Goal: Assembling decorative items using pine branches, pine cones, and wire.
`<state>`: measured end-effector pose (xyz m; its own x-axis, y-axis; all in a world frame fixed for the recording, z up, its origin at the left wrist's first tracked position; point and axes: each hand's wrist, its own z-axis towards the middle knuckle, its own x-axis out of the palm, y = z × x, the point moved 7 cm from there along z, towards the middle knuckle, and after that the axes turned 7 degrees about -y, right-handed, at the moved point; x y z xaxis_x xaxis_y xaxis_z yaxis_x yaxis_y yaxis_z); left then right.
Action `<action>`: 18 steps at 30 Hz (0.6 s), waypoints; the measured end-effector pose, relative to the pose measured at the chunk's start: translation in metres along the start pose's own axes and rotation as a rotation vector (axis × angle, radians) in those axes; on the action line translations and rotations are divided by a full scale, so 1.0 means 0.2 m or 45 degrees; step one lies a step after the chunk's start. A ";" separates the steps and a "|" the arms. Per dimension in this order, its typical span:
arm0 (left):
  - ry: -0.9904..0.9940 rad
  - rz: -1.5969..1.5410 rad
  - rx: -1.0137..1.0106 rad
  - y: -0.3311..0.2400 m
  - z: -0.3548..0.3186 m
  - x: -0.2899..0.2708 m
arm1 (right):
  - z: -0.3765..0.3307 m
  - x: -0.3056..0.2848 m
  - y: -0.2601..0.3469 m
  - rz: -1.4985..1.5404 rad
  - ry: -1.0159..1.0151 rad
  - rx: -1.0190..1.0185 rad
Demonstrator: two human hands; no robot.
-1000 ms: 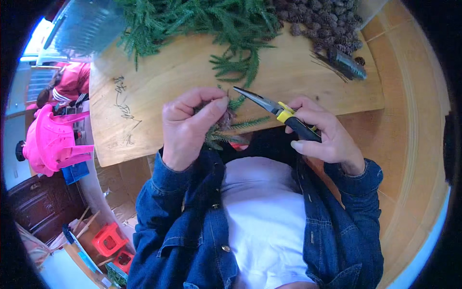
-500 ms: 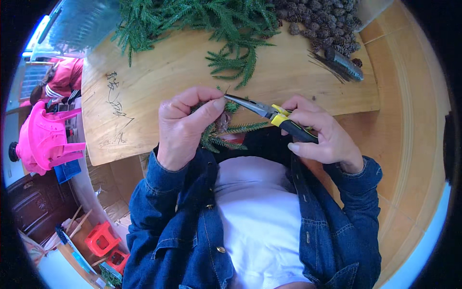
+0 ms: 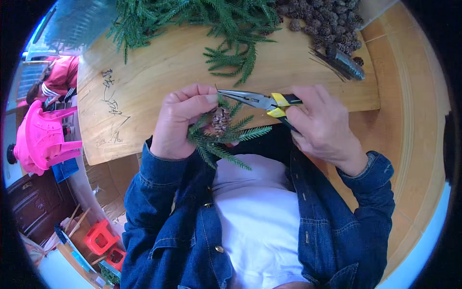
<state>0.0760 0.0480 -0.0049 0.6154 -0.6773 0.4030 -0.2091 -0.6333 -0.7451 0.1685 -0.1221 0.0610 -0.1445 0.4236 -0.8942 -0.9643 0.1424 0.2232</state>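
Note:
My left hand [image 3: 180,120] is closed, thumb and forefinger pinched at the top of a green needled sprig [image 3: 255,133]. A brown pine cone [image 3: 221,120] sits among the sprig's branches, just below the pinch. A thin dark tip, like wire, pokes up above those fingertips. In my right hand [image 3: 320,118] is a pair of needle-nose pliers [image 3: 257,100] with yellow and black handles. The handles are spread and the jaws slightly apart, their points right by my left fingertips. Whether the jaws touch the thin tip, I cannot tell.
Across the wooden table's [image 3: 159,72] far side lies a heap of green branches [image 3: 192,17]. Beside it are many pine cones [image 3: 329,21] and a bundle of dark wires [image 3: 332,65] with a silvery wrap. A pink chair [image 3: 43,135] and a person in red [image 3: 62,77] are at the left.
My left hand has turned, so the pine cone and sprig show more fully. The pliers' handles have spread wider, and their points have shifted slightly left and up with my left fingertips.

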 end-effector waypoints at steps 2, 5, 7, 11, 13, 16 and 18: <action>0.048 -0.025 0.007 0.00 0.00 0.01 | 0.01 -0.02 0.02 -0.130 -0.011 -0.050; 0.142 -0.075 0.024 0.00 -0.01 0.03 | 0.00 -0.04 0.02 -0.195 -0.024 -0.044; 0.030 0.166 0.232 -0.02 -0.01 0.01 | 0.00 -0.04 0.02 -0.180 -0.038 -0.042; -0.015 0.215 0.293 -0.03 -0.05 0.03 | 0.00 -0.04 0.02 -0.102 -0.051 -0.017; -0.013 0.178 0.273 -0.03 -0.05 0.03 | 0.01 -0.03 0.01 0.002 -0.017 0.022; -0.094 0.235 0.311 -0.02 -0.05 -0.02 | -0.02 -0.02 -0.04 0.265 0.020 0.150; -0.089 0.251 0.332 -0.03 -0.05 -0.02 | -0.03 -0.01 -0.06 0.395 0.037 0.216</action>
<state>0.0666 0.0502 0.0032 0.6352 -0.7441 0.2070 -0.1332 -0.3695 -0.9196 0.1783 -0.1295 0.0584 -0.4333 0.4449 -0.7838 -0.8232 0.1587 0.5452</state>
